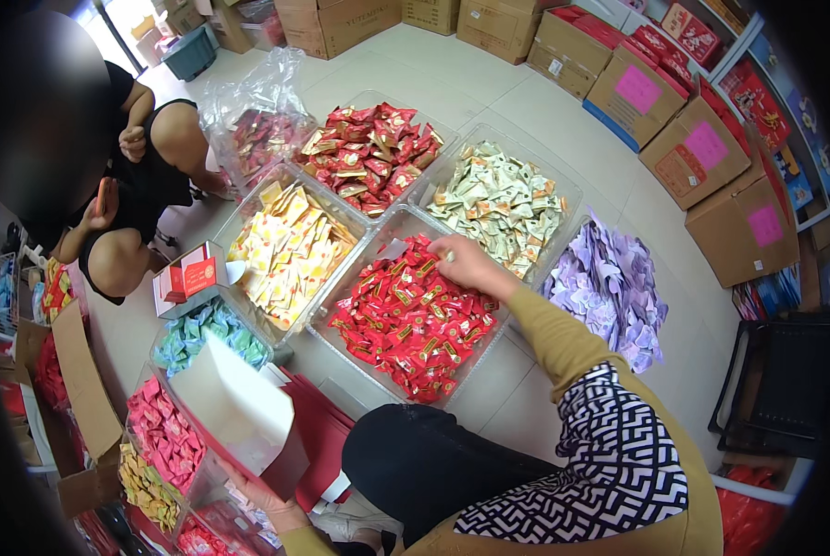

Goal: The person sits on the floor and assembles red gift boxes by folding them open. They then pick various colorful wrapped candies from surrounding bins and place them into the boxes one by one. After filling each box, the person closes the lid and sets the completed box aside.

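My left hand [262, 495] holds an open red paper box [237, 410] with a white inside, tilted at the lower left. My right hand [467, 263] is at the upper right edge of a clear plastic bin of red-wrapped candies [415, 320], its fingers bent round a small pale item. Beside it stands a bin of white-and-green wrapped candies [498, 201]. Yellow-and-white packets [293, 247] fill a bin on the left, and red-and-gold packets [373, 153] fill one behind. A pile of purple paper pieces [606, 292] lies right of my forearm.
A person [130, 181] in black sits at the upper left. Near them are a small box of red cards [189, 281] and a bin of blue-green packets [210, 337]. Pink packets [168, 431] lie lower left. Cardboard boxes [700, 153] line the right; a black folding chair [769, 389] stands below them.
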Tool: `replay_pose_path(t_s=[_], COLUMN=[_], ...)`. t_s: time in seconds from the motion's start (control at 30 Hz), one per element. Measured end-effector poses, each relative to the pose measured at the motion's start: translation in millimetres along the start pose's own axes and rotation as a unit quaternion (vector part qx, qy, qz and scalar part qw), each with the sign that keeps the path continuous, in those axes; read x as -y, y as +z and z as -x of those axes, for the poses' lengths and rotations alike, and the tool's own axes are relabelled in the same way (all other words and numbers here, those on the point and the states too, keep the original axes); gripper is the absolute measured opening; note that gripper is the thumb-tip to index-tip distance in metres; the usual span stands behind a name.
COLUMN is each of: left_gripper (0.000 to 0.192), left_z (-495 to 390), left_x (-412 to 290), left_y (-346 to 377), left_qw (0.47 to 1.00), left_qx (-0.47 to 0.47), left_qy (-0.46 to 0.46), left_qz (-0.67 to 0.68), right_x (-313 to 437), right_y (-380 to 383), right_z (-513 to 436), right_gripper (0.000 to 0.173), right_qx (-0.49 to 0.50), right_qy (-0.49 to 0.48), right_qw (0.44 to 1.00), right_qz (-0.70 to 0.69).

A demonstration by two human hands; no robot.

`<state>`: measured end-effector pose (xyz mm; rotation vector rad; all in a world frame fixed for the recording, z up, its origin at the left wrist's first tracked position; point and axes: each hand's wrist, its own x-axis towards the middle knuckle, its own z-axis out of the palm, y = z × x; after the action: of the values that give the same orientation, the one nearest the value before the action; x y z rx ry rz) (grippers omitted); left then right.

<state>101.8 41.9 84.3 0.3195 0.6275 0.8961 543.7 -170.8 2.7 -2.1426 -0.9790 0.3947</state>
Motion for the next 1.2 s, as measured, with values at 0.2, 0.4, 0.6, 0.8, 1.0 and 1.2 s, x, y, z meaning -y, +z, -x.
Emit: replay_pose_path(t_s=[0.2, 0.4, 0.6, 0.8, 1.0, 1.2], left_gripper=[0.057, 0.048, 0.05, 0.057, 0.058, 0.059], left_z=[-15.4, -35.8, -55.7, -57.8, -35.9, -12.0], left_x=[-5.3, 7.6, 27.3, 16.3, -28.6, -46.9], left_y=[-19.9, -0.1, 14.6, 7.7, -49.2, -68.5], left_qw=[0.995, 0.997, 0.991, 0.988, 0.999, 0.995], left_qx=[0.083, 0.037, 0.061, 0.118, 0.003, -0.06], left_qy=[-0.034, -0.051, -0.115, -0.092, 0.027, 0.073], left_qz=[-0.035, -0.054, -0.022, -0.034, -0.04, 0.008], right_x=[2.3, 92.9, 199.7, 58.5, 35.6, 23.2], right_y=[43.2, 16.5, 19.6, 34.3, 58.8, 83.7], right_z=[-2.7, -15.1, -48.4, -220.2, -271.2, -271.7], right_gripper=[0.031, 0.04, 0.052, 0.042, 0.053, 0.053], right_qx=[0.05, 0.075, 0.258, -0.123, -0.162, -0.139], right_qy=[0.001, 0.195, -0.058, -0.002, 0.068, 0.113], right_qw=[0.974, 0.859, 0.878, 0.973, 0.98, 0.941], right_qz=[0.219, -0.467, -0.399, -0.194, 0.093, 0.288])
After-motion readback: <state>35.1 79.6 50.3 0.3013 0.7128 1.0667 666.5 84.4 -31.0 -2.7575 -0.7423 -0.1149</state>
